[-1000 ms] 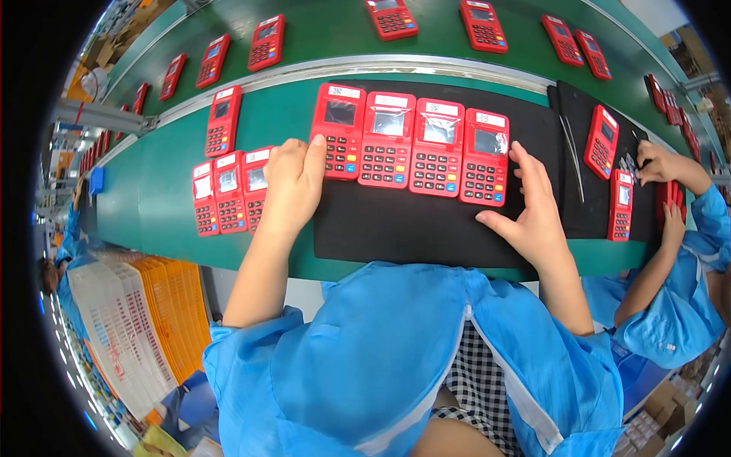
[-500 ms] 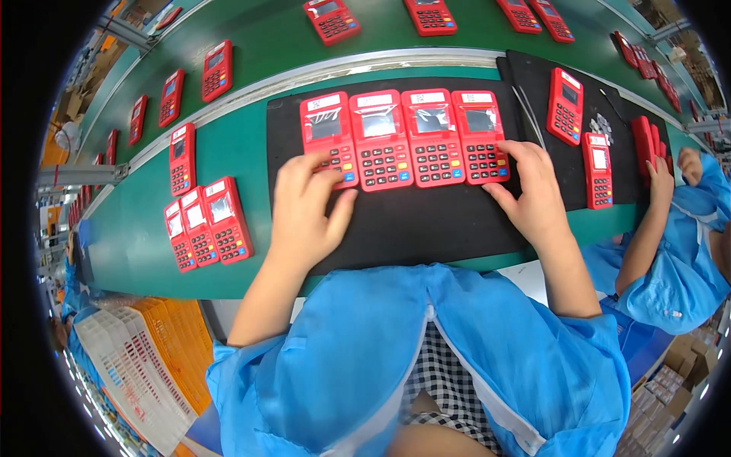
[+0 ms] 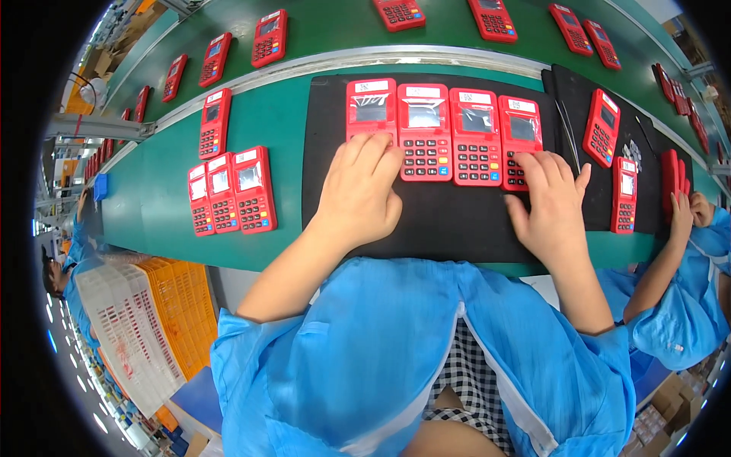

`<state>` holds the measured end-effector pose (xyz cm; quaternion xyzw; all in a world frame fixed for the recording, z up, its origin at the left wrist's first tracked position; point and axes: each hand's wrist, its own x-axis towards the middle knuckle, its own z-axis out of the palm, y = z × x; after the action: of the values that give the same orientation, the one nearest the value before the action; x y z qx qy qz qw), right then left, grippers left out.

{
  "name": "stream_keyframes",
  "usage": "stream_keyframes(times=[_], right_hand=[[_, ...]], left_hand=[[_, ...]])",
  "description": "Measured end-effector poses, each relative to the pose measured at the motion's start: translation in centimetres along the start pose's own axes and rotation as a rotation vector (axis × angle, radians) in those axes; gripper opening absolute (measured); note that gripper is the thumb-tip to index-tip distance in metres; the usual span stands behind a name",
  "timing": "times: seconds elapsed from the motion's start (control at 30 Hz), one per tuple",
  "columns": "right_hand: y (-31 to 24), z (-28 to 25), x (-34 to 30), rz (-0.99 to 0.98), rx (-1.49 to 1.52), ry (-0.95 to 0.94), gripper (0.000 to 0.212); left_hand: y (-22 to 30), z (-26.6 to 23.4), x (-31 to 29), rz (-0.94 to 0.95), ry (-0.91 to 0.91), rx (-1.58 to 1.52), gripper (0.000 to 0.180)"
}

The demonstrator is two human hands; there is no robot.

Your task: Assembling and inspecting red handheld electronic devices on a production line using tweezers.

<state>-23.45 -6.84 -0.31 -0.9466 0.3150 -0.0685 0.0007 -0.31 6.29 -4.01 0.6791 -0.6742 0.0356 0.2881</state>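
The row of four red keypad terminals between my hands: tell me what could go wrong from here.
The left hand covers the keypad of the leftmost terminal, so a press there might push keys or skew it.

The right hand has its fingers over the keypad of the rightmost terminal; a shove inward could knock the row out of line.

The slim metal tool lies close by the right hand, which might brush it aside.

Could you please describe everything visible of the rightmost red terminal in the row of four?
The terminal is red, apparently plastic, with a white label above a dark screen and dark keys below. It lies face up on the black mat, label end facing away, beside another terminal; the right hand partly covers the keys.
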Motion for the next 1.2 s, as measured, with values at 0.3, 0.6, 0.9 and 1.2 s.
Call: stream_keyframes(times=[0.3, 0.6, 0.9, 1.2], right_hand=[[-4.2, 0.6, 1.1, 0.26, 0.06, 0.001, 0.075], [-4.9, 1.0, 1.7, 0.307, 0.035, 0.012, 0.071], [-4.4, 0.7, 2.0, 0.3, 0.078, -0.022, 0.073], [-4.2, 0.4, 1.9, 0.299, 0.089, -0.122, 0.078]], left_hand=[[1.6, -0.8, 1.6, -0.048, -0.119, 0.097, 0.062], [3.4, -0.6, 2.2, -0.133, -0.278, 0.202, 0.062], [4.5, 0.2, 2.8, -0.189, -0.292, 0.435, 0.057], [4.9, 0.1, 2.7, -0.264, -0.332, 0.348, 0.063]])
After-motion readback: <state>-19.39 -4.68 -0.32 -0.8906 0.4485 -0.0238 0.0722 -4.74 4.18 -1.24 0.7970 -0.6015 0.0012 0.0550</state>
